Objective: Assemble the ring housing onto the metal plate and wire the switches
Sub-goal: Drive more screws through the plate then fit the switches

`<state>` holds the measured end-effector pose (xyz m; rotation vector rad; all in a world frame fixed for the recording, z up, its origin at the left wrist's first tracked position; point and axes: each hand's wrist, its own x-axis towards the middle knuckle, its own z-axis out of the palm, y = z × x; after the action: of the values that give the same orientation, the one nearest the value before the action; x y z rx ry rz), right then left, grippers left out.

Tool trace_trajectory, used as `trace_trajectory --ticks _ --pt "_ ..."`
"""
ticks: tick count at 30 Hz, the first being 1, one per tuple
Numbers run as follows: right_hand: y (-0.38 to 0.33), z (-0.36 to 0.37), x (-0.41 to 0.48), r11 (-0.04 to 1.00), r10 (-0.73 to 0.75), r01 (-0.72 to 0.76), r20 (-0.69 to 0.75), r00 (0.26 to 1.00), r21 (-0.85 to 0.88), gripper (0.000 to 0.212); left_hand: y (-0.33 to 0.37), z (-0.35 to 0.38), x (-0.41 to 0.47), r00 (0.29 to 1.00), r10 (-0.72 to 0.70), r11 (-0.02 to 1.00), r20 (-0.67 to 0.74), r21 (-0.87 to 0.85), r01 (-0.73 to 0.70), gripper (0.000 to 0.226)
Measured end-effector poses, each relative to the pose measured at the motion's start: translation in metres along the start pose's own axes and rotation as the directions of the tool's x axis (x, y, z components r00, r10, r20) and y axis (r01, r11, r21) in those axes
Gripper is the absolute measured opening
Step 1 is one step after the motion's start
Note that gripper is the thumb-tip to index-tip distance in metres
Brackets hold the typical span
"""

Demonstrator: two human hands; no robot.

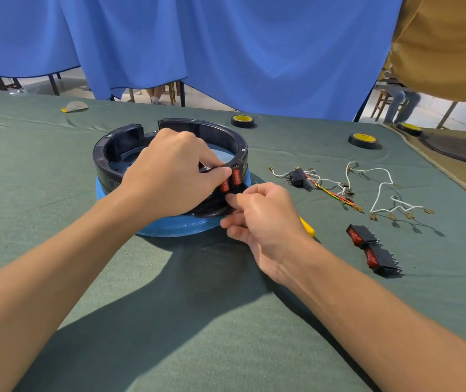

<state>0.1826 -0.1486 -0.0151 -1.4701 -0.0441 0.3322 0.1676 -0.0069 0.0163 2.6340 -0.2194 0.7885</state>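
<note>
The table [197, 321] under its green cloth filled most of what I saw, with a blue curtain [226, 52] hanging behind its far edge. The ring housing [107, 154], black and round, sat on the metal plate [175, 226] around the middle of the table, nearer the far edge than to me; the plate was wrapped in blue film and showed all round the housing's foot. My left hand [166, 179] reached over the ring, its fingers curled down inside and its thumb on the outer wall, so it gripped the housing wall just beside the two red switches [230, 181] set there. My right hand [265, 219] was against the near-right side of the housing, thumb and forefinger pinched narrow on the black wall just under those switches. I could not tell whether anything smaller lay between them. Toward the right edge lay a loose tangle of white wires [381, 190] with brass terminals, and closer to the housing a small black switch [299, 176] with its own leads. Two tape rolls [243, 121] lay apart along the far edge. Two spare red switches [360, 235] lay touching, end to end, near the right edge. A yellow handle [308, 227] showed from behind my right wrist.
</note>
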Motion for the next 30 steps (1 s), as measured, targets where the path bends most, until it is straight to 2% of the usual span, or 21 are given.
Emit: trace_trajectory --ticks 2,3,4,6,7,8,9,13,17,21,26,30 --pt "0.0 -0.002 -0.002 0.99 -0.04 0.039 -0.008 0.999 -0.132 0.01 0.0 0.002 0.001 0.999 -0.033 0.999 -0.004 0.016 0.033 0.02" --pt "0.0 -0.004 -0.003 0.954 -0.098 0.088 -0.021 0.995 -0.286 0.01 0.001 0.003 -0.001 0.999 -0.037 0.998 -0.02 0.056 0.038 0.023" --pt "-0.001 -0.007 -0.004 0.853 -0.202 0.166 -0.021 0.979 -0.496 0.01 0.001 0.004 -0.004 0.999 -0.008 0.991 -0.051 0.134 0.014 0.03" --pt "-0.006 -0.016 -0.006 0.462 -0.443 0.286 0.061 0.894 -0.839 0.011 0.003 0.005 -0.012 0.988 0.121 0.946 -0.098 0.313 -0.085 0.044" --pt "-0.011 -0.021 -0.007 0.282 -0.516 0.294 0.114 0.849 -0.913 0.015 0.004 0.004 -0.015 0.981 0.165 0.926 -0.101 0.359 -0.119 0.046" --pt "-0.017 -0.026 -0.007 0.17 -0.544 0.284 0.15 0.826 -0.944 0.019 0.003 0.003 -0.018 0.978 0.184 0.916 -0.095 0.377 -0.136 0.047" --pt "-0.024 -0.034 -0.006 0.116 -0.535 0.252 0.154 0.831 -0.961 0.021 0.0 0.001 -0.02 0.978 0.189 0.913 -0.09 0.382 -0.141 0.047" --pt "-0.05 -0.077 0.007 0.027 -0.372 0.11 0.092 0.924 -0.994 0.018 -0.007 -0.002 -0.023 0.984 0.155 0.91 -0.091 0.402 -0.107 0.048" --pt "-0.057 -0.119 0.007 -0.043 -0.182 0.151 0.156 0.971 -0.988 0.019 0.003 0.005 -0.027 0.985 0.15 0.889 -0.089 0.447 -0.095 0.041" --pt "-0.06 -0.146 0.003 0.001 -0.197 0.111 0.109 0.974 -0.994 0.009 0.021 0.018 -0.03 0.991 0.107 0.852 -0.079 0.521 -0.051 0.037" --pt "-0.053 -0.148 0.0 -0.019 -0.073 0.046 0.047 0.996 -0.999 0.038 0.026 0.024 -0.03 0.991 0.103 0.826 -0.084 0.562 -0.039 0.037" --pt "-0.051 -0.141 -0.001 -0.015 -0.105 0.093 0.094 0.99 -0.996 0.029 0.024 0.024 -0.03 0.988 0.117 0.84 -0.096 0.54 -0.047 0.033"
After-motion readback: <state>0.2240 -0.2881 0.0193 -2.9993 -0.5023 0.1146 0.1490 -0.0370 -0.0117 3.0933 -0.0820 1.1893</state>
